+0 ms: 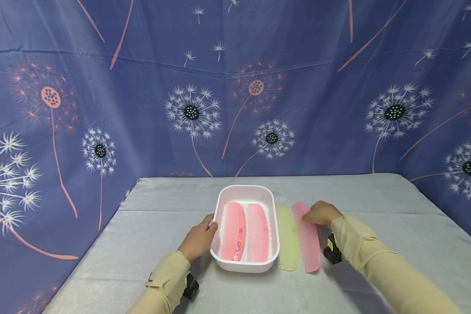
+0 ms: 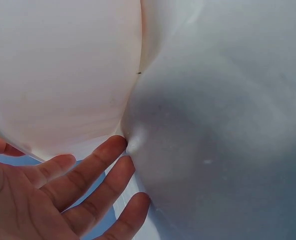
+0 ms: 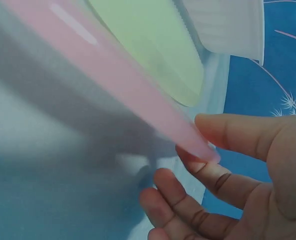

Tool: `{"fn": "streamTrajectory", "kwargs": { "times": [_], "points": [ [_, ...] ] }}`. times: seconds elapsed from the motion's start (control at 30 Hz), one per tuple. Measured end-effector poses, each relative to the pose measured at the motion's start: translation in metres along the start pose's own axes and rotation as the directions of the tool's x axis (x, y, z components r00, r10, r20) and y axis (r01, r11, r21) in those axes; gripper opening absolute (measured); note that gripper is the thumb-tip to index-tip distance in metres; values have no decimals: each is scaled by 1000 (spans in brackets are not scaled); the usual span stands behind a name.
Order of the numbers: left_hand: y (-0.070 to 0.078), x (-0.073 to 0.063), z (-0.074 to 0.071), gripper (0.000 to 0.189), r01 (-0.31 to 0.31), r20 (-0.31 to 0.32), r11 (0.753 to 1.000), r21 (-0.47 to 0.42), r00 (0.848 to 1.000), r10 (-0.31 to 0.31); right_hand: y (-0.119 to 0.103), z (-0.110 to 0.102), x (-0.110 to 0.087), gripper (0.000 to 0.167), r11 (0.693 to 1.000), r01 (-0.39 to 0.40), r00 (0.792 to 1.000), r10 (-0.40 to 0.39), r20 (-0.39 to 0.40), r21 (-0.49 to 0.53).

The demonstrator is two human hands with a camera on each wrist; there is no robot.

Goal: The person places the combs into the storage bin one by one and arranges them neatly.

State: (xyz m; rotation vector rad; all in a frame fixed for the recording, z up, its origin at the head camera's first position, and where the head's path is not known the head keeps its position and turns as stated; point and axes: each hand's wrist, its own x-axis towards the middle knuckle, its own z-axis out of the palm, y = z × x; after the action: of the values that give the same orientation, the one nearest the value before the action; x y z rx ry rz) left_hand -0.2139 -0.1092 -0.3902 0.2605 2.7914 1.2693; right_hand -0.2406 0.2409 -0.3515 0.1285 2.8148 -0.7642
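My right hand (image 1: 322,213) pinches a pink comb (image 1: 308,244) near its far end between thumb and finger; the other fingers hang below it in the right wrist view. That comb slants beside a light green comb (image 1: 288,240) lying on the cloth. My left hand (image 1: 199,237) is at the left side of a white plastic container (image 1: 245,266), thumb at the rim and fingers along the outer wall (image 2: 63,100). Inside the container lie two pink combs, the left one (image 1: 232,226) with a printed pattern and the right one (image 1: 261,231) with its teeth facing left.
A pale grey cloth (image 1: 141,244) covers the table. Behind and at both sides hangs a blue curtain (image 1: 318,144) with dandelion prints. Black wrist devices show under both sleeves, the right one (image 1: 332,249) beside the held comb.
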Motion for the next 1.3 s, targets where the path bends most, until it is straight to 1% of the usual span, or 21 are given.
{"fn": "streamTrajectory", "kwargs": {
  "times": [0.13,0.17,0.27,0.3,0.4,0.63,0.8,0.93,1.0,1.1,1.23,1.3],
  "points": [
    [0,0,0,46,2,2,1000,-2,1000,-2,2,-1,0,48,997,-8,1000,6,29,78],
    [0,0,0,46,3,2,1000,-2,1000,-3,3,-1,0,47,995,-8,999,5,32,96],
    [0,0,0,46,4,4,1000,-3,1000,-4,4,-2,0,30,990,-9,999,4,39,139],
    [0,-1,0,46,6,5,1000,-4,1000,-6,4,-2,-1,28,989,-9,999,4,37,150],
    [0,-1,0,46,10,5,1000,-10,1000,-10,5,-2,-1,34,982,-15,999,8,34,191],
    [0,0,0,47,4,8,1000,-7,1000,-4,7,-4,-2,35,966,-1,999,-12,50,258],
    [-1,1,1,46,7,14,1000,-12,1000,-7,5,-10,-6,29,954,0,998,-17,54,299],
    [-1,0,2,47,10,16,1000,-11,1000,-9,2,-18,-10,24,952,-2,998,-16,58,305],
    [0,0,2,47,9,15,1000,-10,1000,-9,2,-21,-11,25,953,-1,998,-17,57,304],
    [0,0,2,47,13,15,1000,-7,1000,-13,1,-24,-13,32,954,-2,999,-14,53,300],
    [1,-1,1,47,15,12,1000,-1,1000,-15,-1,-28,-15,53,956,-8,999,-8,53,295],
    [1,-1,1,47,13,9,1000,3,1000,-13,-2,-31,-15,58,958,-11,998,-6,56,287]
  ]
}}
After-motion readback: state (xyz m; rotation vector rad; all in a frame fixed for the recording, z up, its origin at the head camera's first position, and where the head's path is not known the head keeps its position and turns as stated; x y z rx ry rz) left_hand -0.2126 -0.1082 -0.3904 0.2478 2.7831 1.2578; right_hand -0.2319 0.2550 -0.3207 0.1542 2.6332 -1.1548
